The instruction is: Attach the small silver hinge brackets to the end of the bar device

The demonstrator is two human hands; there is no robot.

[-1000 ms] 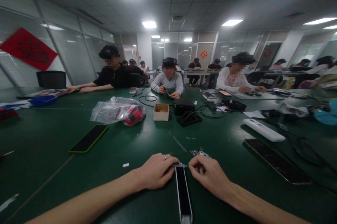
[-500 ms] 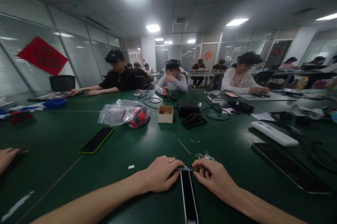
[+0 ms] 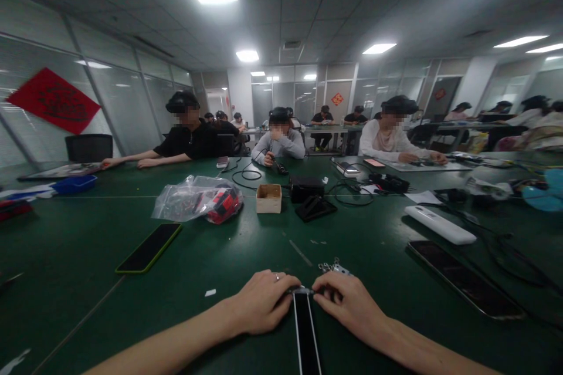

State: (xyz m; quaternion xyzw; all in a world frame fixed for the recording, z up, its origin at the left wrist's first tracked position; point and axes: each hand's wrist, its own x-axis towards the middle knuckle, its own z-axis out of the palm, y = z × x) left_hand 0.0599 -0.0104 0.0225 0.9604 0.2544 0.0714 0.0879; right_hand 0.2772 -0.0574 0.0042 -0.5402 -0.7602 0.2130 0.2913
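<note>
Right in front of me lies a long, narrow bar (image 3: 307, 334) with a black face and white edges, running toward the near edge of the view. Across its far end sits a small grey metal-looking piece (image 3: 302, 290); its exact kind is too small to make out. My left hand (image 3: 264, 301) pinches the left end of that piece, thumb beside the bar. From the right, my right hand (image 3: 347, 301) has curled fingers with the tips at the piece's other end. Just beyond the right knuckles is a cluster of small metal parts (image 3: 336, 266), partly hidden.
A green-edged phone (image 3: 149, 249) lies left, a large dark phone (image 3: 461, 278) and a white device (image 3: 440, 224) right. Farther off are a clear bag (image 3: 185, 199), a small open box (image 3: 268, 199), a black stand (image 3: 315, 206) and cables. Several people sit around the green table (image 3: 211, 257).
The view has turned slightly right and up, so everything sits further left and lower. Another person's hand at the left edge has gone out of view. My hands keep nearly the same pose.
</note>
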